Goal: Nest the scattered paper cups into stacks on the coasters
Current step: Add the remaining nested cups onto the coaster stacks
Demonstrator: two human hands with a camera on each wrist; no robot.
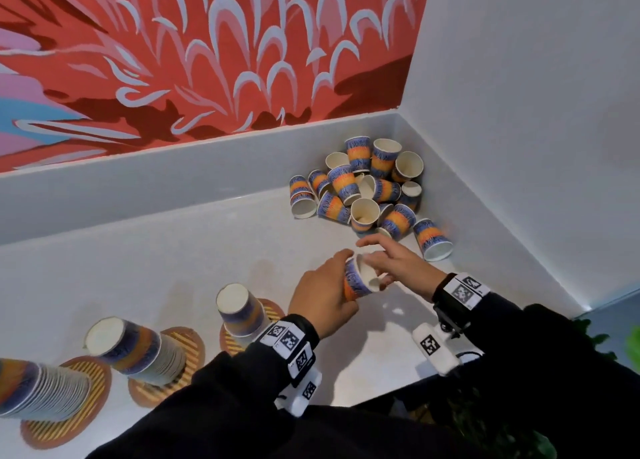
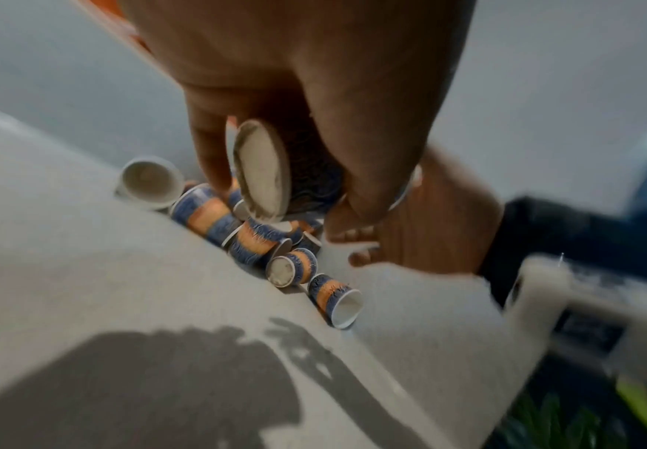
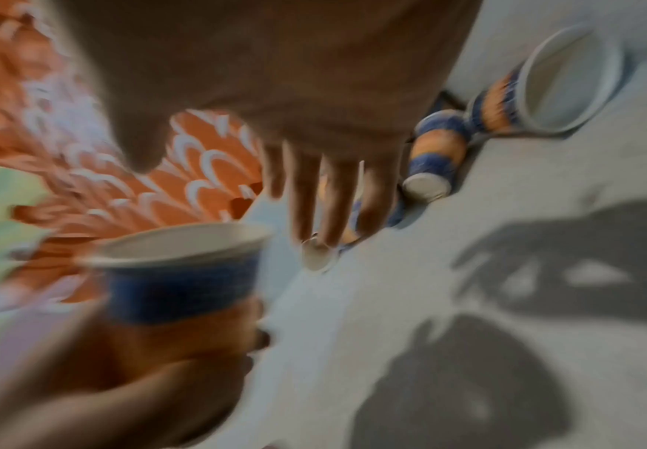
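While the left hand (image 1: 323, 297), knuckles up, curls round a blue-and-orange paper cup (image 1: 356, 280) with its mouth toward 3 o'clock, probably to receive another, the right hand (image 1: 394, 264) hovers spread and empty, the scattered cup pile (image 1: 363, 188) lying at 1 o'clock.

Left hand (image 1: 322, 294) curling its fingers (image 2: 214, 145) around a cup | right hand (image 1: 394, 262) hovering alongside, fingers (image 3: 314, 194) spread loosely

The grey counter (image 1: 180, 250) carries three striped coasters (image 1: 86, 382) with cup stacks (image 1: 138, 354) and a loose cup pile (image 1: 367, 188).
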